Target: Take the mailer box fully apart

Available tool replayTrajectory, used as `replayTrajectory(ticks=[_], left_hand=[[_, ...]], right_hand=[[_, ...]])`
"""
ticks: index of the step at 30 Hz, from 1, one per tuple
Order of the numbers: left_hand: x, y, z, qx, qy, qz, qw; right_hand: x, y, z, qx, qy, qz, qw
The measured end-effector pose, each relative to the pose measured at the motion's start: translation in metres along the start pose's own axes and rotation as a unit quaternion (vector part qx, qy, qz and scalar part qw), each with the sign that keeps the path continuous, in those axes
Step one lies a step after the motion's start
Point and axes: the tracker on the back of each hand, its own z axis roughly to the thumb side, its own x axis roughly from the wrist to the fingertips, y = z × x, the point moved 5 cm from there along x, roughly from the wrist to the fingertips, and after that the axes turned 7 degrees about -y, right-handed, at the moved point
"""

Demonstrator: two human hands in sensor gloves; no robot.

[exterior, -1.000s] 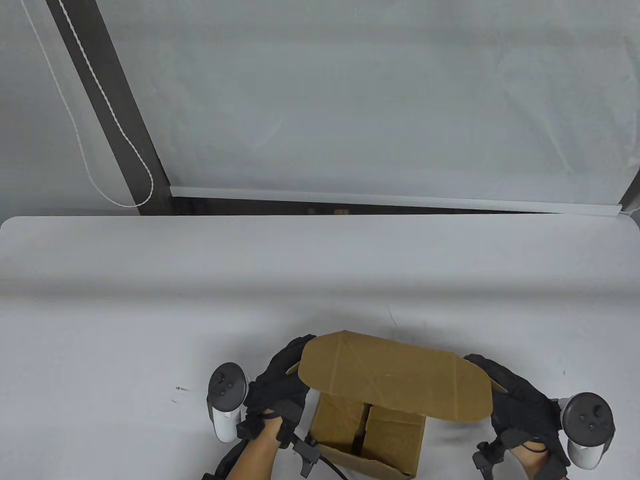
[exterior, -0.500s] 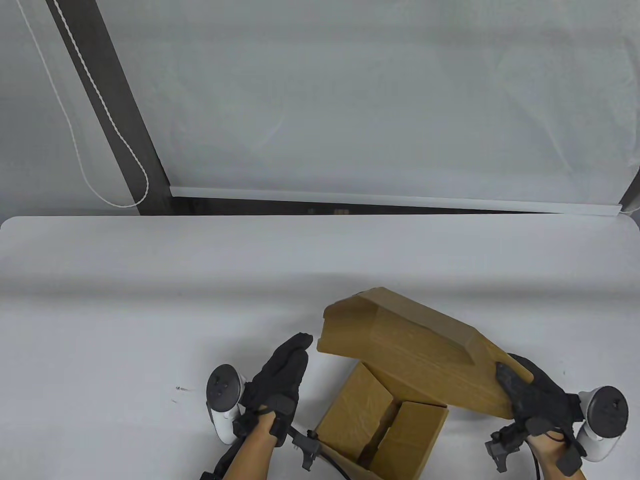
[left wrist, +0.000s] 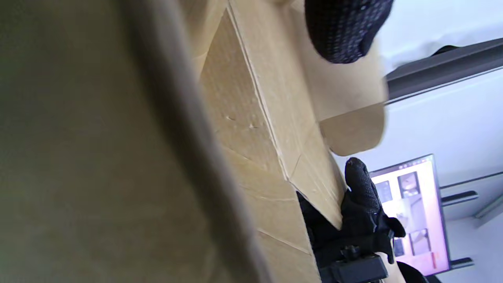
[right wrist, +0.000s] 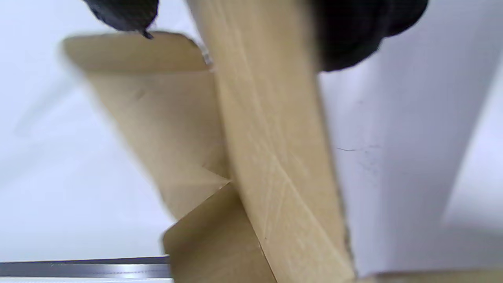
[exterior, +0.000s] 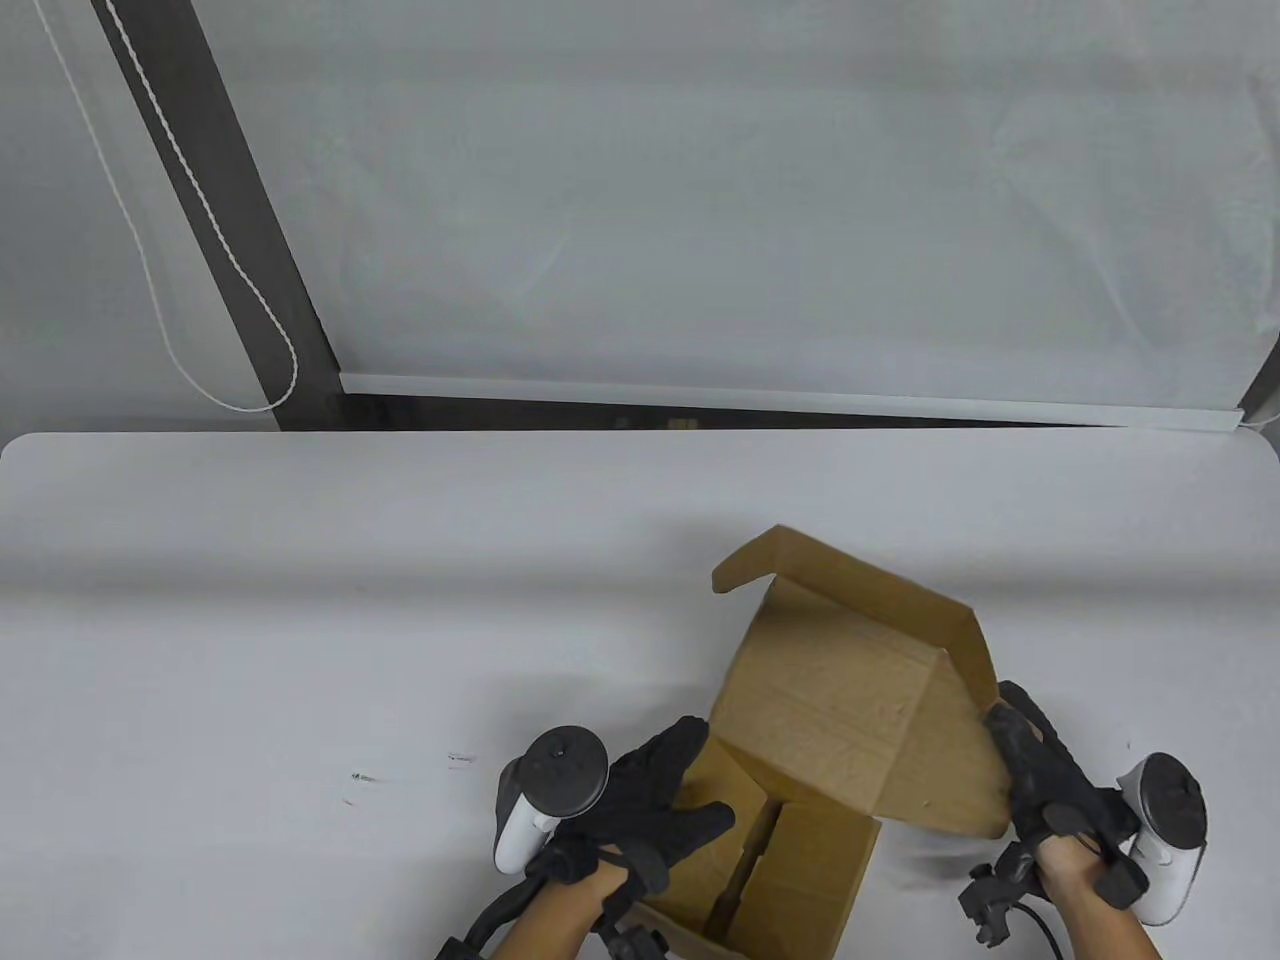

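Note:
The brown cardboard mailer box [exterior: 800, 880] stands open at the table's front edge, right of centre. Its lid [exterior: 840, 700] is raised and tilted back, with a side flap sticking up at the far left. My right hand [exterior: 1010, 745] grips the lid's right edge; in the right wrist view its fingers [right wrist: 353, 35] clamp the cardboard panel [right wrist: 271, 137]. My left hand [exterior: 700, 785] lies over the box's left wall, thumb inside and fingers spread along the outside. In the left wrist view a fingertip [left wrist: 342, 31] touches the cardboard [left wrist: 251, 118], with the right hand [left wrist: 361, 220] behind.
The white table [exterior: 400, 600] stretches left and far of the box. Small dark marks [exterior: 360, 778] lie on it left of my left hand. A window blind with a cord [exterior: 200, 300] hangs behind the table. A lit monitor [left wrist: 408, 212] shows in the left wrist view.
My right hand has swung the lid up and back, away from the box opening. My left hand has moved right from beside the box onto its left wall.

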Motion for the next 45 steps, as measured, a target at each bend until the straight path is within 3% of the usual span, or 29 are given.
replayTrajectory(ticks=[9,12,15,16,17,20,21,23,25,27,28,29,31,34,36,39,43,45], left_hand=[[-0.001,0.004,-0.019,0.003,0.05,-0.007,0.999],[-0.003,0.007,-0.02,0.007,0.057,0.01,0.998],[-0.007,0.011,-0.021,0.011,0.079,0.036,0.996],[-0.008,0.012,-0.021,0.01,0.081,0.046,0.996],[-0.01,0.012,-0.02,0.0,0.082,0.057,0.995],[-0.011,0.008,-0.021,-0.064,0.068,0.087,0.992],[-0.01,0.005,-0.022,-0.078,0.066,0.084,0.991],[-0.008,0.0,-0.023,-0.093,0.058,0.069,0.992],[-0.008,-0.002,-0.019,-0.091,0.05,0.063,0.993],[-0.008,0.003,0.003,-0.057,-0.002,0.105,0.993],[-0.008,0.005,0.013,-0.035,-0.028,0.122,0.991],[-0.006,0.004,0.028,-0.004,-0.066,0.119,0.991],[-0.001,-0.006,0.045,0.055,-0.103,0.065,0.991],[0.005,-0.028,0.03,0.156,-0.039,-0.039,0.986],[0.007,-0.032,0.022,0.181,-0.03,-0.082,0.98],[0.007,-0.026,0.024,0.187,-0.032,-0.062,0.98],[0.006,-0.029,0.016,0.178,-0.005,-0.108,0.978],[0.005,-0.024,0.014,0.194,0.021,-0.101,0.976]], right_hand=[[-0.002,-0.009,-0.008,-0.074,0.033,-0.016,0.997],[-0.004,-0.016,0.004,-0.126,0.009,-0.044,0.991],[-0.004,-0.015,0.019,-0.169,-0.011,-0.03,0.985],[-0.005,-0.01,0.03,-0.195,-0.045,-0.016,0.98],[-0.006,0.001,0.043,-0.237,-0.087,0.015,0.967],[-0.019,0.062,0.054,-0.316,-0.111,0.159,0.929],[-0.022,0.078,0.051,-0.33,-0.115,0.181,0.919],[-0.03,0.121,0.029,-0.402,-0.111,0.272,0.867],[-0.034,0.142,0.004,-0.508,-0.058,0.353,0.784],[-0.03,0.143,0.01,-0.476,-0.102,0.304,0.819],[-0.028,0.141,0.011,-0.476,-0.111,0.291,0.823],[-0.027,0.14,0.009,-0.48,-0.105,0.301,0.817],[-0.027,0.135,0.008,-0.475,-0.101,0.297,0.822],[-0.023,0.129,0.009,-0.484,-0.094,0.286,0.822],[-0.019,0.121,0.01,-0.492,-0.088,0.271,0.823],[-0.013,0.108,0.008,-0.488,-0.064,0.257,0.832],[-0.008,0.092,0.005,-0.477,-0.051,0.239,0.844],[-0.007,0.09,0.005,-0.478,-0.046,0.237,0.844]])
